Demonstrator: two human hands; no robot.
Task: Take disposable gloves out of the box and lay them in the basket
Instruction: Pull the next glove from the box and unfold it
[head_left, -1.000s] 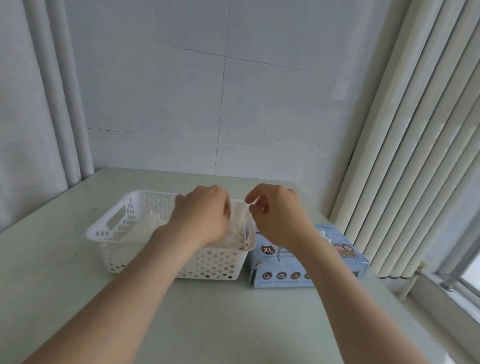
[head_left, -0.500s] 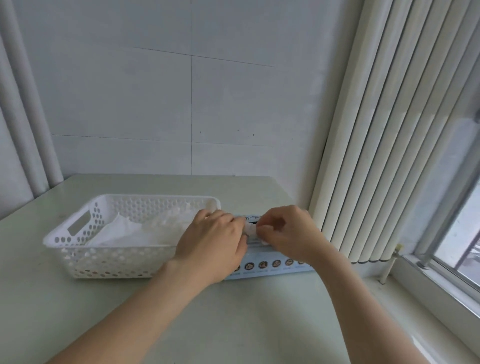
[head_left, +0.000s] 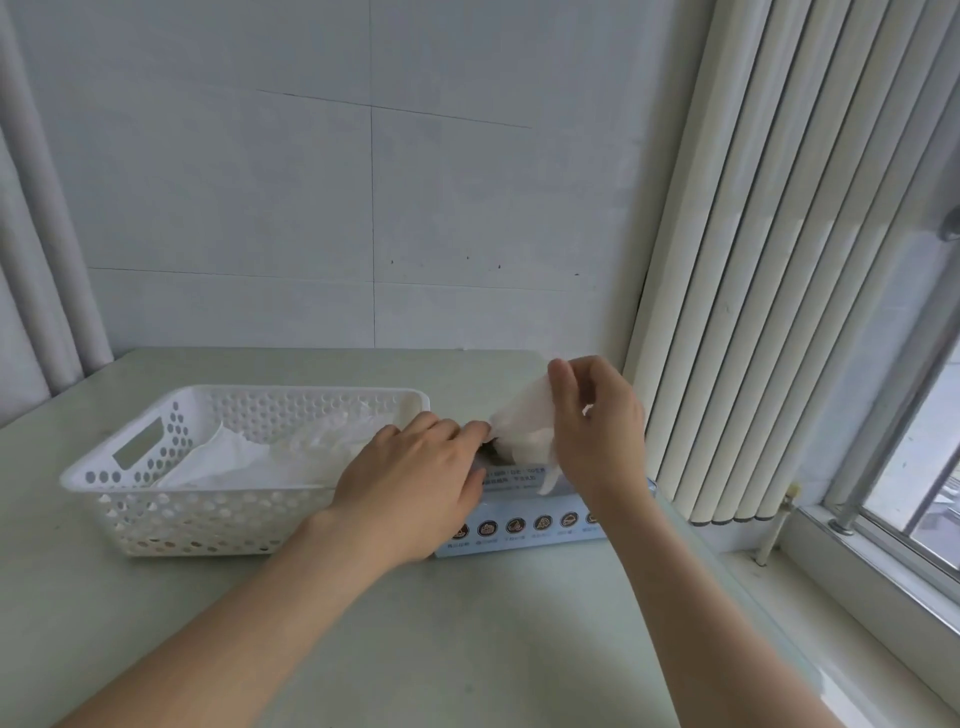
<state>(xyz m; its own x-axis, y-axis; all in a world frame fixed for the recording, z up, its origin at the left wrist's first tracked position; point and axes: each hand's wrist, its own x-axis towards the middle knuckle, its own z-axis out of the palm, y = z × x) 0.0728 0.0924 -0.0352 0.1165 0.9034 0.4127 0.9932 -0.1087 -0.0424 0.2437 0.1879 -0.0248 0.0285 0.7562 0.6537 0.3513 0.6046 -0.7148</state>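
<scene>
A white perforated basket (head_left: 156, 499) stands on the table left of centre, with thin translucent gloves (head_left: 270, 457) lying inside it. Right beside it sits the light-blue glove box (head_left: 524, 530), partly hidden by my hands. My right hand (head_left: 597, 431) pinches a white glove (head_left: 524, 421) and holds it raised above the box's opening. My left hand (head_left: 415, 483) lies on the box's left end, fingers stretched toward the opening and touching the glove's lower edge.
The pale green table (head_left: 467, 649) meets the wall behind and ends at the right near a window sill (head_left: 857, 597). Vertical white blinds (head_left: 779, 260) hang just right of the box. A window frame (head_left: 924, 467) is at the far right.
My hands left the basket and moved right to the box. My right hand has since pulled a glove up out of the opening while my left hand stays on the box.
</scene>
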